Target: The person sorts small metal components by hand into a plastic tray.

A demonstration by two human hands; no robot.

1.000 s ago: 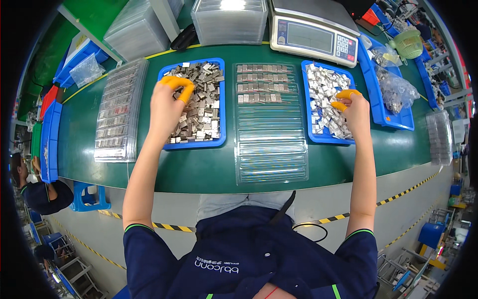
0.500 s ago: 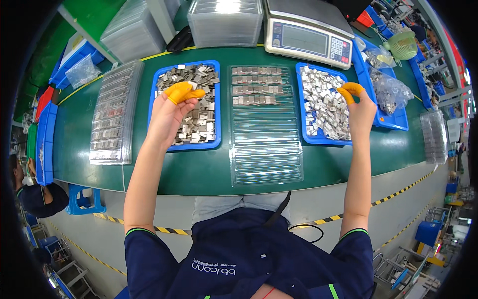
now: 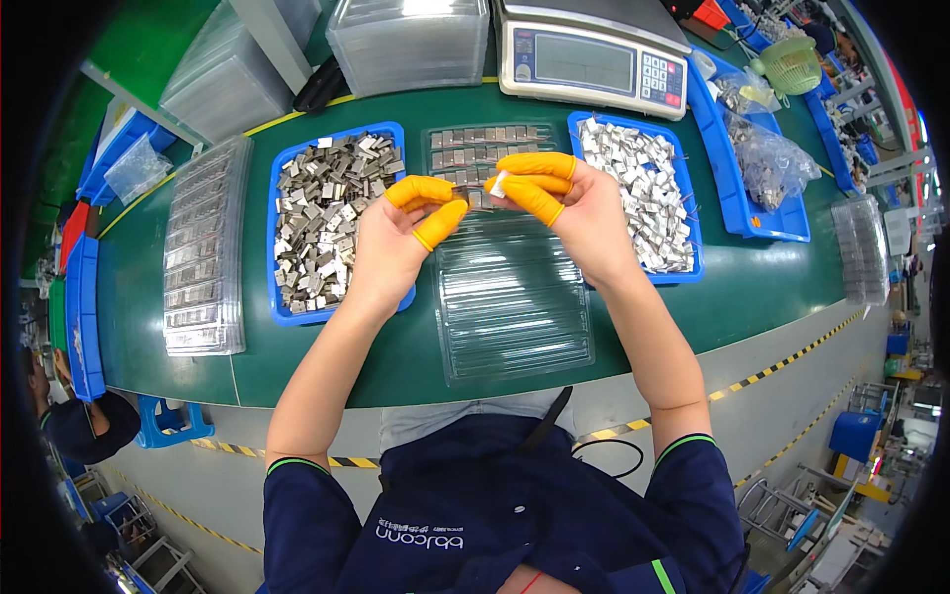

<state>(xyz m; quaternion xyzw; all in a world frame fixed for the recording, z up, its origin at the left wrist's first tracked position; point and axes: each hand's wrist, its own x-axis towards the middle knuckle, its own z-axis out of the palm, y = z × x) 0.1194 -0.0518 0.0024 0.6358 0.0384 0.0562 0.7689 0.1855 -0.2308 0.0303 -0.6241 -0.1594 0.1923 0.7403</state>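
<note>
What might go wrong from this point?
The small white part pinched in the right hand could slip onto the clear tray below. The left hand is close too, so fingertips might nudge the seated parts. The right wrist may brush loose pieces from the heaped blue bin beside it.

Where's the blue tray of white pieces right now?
Right of centre in the head view: the blue tray lies beside the right hand, just below the scale.
</note>
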